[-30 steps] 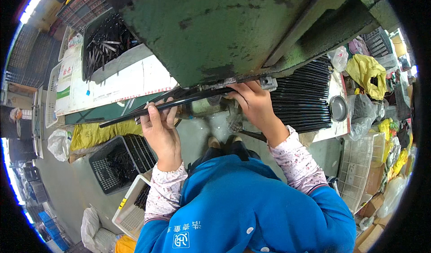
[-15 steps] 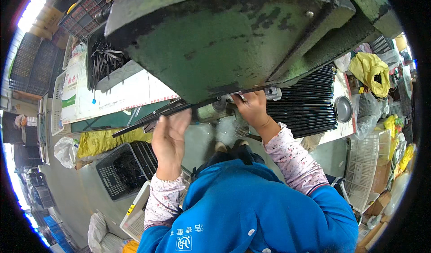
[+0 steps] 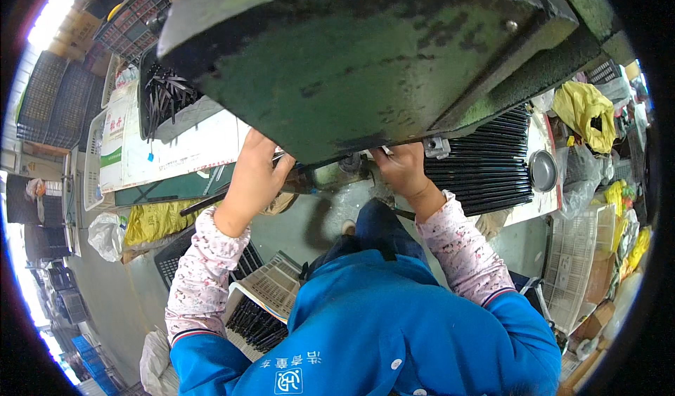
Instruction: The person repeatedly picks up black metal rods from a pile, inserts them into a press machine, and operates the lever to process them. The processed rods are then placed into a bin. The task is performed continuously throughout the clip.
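Note:
A large green machine head [image 3: 330, 73] overhangs the work spot and hides part of both hands. My left hand [image 3: 252, 178] is raised to its lower left edge, thumb and fingers bent toward each other; what they grip is hidden. Below that hand, a dark bar [image 3: 204, 204] slants out to the left. At the lower edge of the machine, my right hand [image 3: 406, 172] is closed, its fingertips partly covered; I cannot make out what it grips. Right beside it is a small grey metal block [image 3: 436, 147].
Many long black tubes [image 3: 489, 164] lie in a row at the right, near a round metal dish [image 3: 543, 171]. A bin of dark strips [image 3: 169, 97] stands at the back left. Beside my left arm, a white crate [image 3: 271, 283] holds black pieces. A black crate [image 3: 169, 262] sits on the floor.
My left hand has moved up and left, from open below the machine to its edge. The right hand stays nearly in place. More of the white crate shows.

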Tool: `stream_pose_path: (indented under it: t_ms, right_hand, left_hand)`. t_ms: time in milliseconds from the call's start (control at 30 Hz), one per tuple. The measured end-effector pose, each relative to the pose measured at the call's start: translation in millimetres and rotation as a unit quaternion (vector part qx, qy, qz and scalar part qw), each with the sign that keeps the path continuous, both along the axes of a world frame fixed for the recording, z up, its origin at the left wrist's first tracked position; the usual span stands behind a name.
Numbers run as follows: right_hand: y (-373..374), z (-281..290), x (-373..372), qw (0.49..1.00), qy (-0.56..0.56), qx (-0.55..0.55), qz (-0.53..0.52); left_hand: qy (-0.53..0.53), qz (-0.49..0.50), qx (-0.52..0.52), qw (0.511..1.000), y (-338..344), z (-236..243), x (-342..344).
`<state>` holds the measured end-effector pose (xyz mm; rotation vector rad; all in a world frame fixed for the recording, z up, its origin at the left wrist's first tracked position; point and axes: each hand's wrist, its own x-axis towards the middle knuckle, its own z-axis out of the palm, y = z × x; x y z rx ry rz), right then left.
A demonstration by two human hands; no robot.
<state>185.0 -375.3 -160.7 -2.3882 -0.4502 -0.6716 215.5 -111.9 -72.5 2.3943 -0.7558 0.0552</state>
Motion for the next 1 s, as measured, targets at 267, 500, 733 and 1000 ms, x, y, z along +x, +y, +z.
stream_pose_path:
  t_ms: [267, 500, 733, 1000]
  right_hand:
    - [-11, 7, 1, 0.999, -0.013, -0.026, 0.028]
    - [-10, 9, -8, 0.988, 0.055, 0.120, 0.085]
    - [-11, 2, 3, 0.996, 0.036, 0.031, 0.076]
    - [-37, -73, 40, 0.968, 0.156, 0.190, 0.051]
  left_hand:
    - [0.079, -0.012, -0.030, 0.996, -8, 9, -7]
    - [0.087, -0.031, 0.005, 0.996, -4, -23, -5]
    - [0.101, -0.083, 0.055, 0.990, -1, -12, 12]
    - [0.686, 0.022, -0.184, 0.704, 16, -44, 10]
